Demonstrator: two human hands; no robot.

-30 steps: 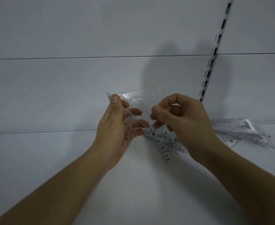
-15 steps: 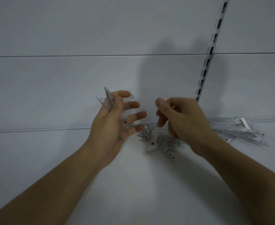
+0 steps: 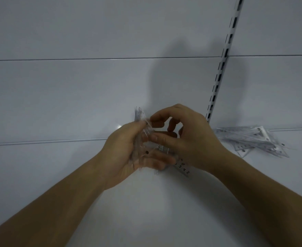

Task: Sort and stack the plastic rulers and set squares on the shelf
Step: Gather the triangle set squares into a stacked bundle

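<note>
Head view: a bunch of clear set squares (image 3: 141,132) stands on edge above the white shelf (image 3: 164,211), its top corner poking up past the fingers. The left hand (image 3: 127,154) is curled round the bunch. The right hand (image 3: 185,138) pinches its near edge with thumb and finger. A ruler (image 3: 184,168) lies flat just under the hands. A loose pile (image 3: 251,139) sits well apart to the right, by the back wall (image 3: 75,95). Lots of bare shelf lies in front.

clear rulers (image 3: 249,139) apparently black-numbered, white shelf (image 3: 164,211)
</note>
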